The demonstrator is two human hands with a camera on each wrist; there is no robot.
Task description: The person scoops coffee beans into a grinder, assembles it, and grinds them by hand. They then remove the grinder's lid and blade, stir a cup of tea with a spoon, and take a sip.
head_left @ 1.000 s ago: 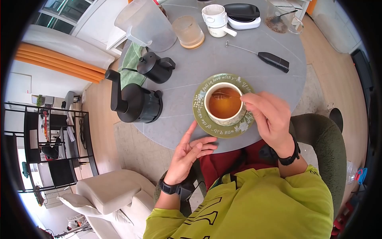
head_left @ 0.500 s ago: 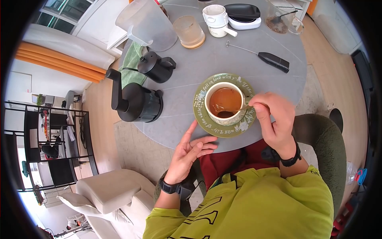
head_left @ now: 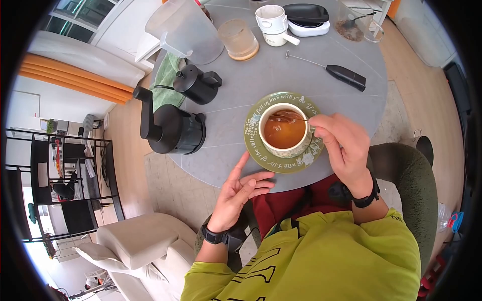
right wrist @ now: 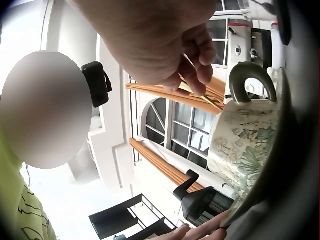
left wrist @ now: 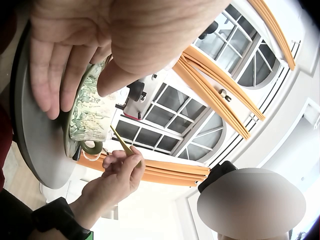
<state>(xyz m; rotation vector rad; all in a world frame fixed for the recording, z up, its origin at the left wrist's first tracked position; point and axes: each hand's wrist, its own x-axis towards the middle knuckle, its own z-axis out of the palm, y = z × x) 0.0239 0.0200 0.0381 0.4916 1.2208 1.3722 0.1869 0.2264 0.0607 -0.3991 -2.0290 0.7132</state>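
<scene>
A flowered cup (right wrist: 245,145) with a green handle stands on a green saucer (head_left: 255,151) with white lettering. Amber-brown liquid (head_left: 286,133) with a few bubbles fills much of the cup. My right hand (head_left: 346,148) pinches the handle of a thin gold-coloured spoon (left wrist: 120,138) between thumb and fingers, just over the cup's right rim. The spoon's bowl dips into the liquid on the far side. My left hand (head_left: 235,194) lies at the near table edge with fingers extended, its index fingertip right at the saucer's rim.
On the grey round table (head_left: 226,135) are a black hand grinder (head_left: 173,128), a black pitcher (head_left: 196,85), a clear jug (head_left: 188,35), a glass (head_left: 238,42), white cups (head_left: 271,22), a scale (head_left: 307,30), a milk frother (head_left: 345,77) and a glass mug (head_left: 349,31).
The spoon has swept through the liquid, from the far side to the near side and back to the far side. My right hand shifted slightly with it; the left hand stayed still.
</scene>
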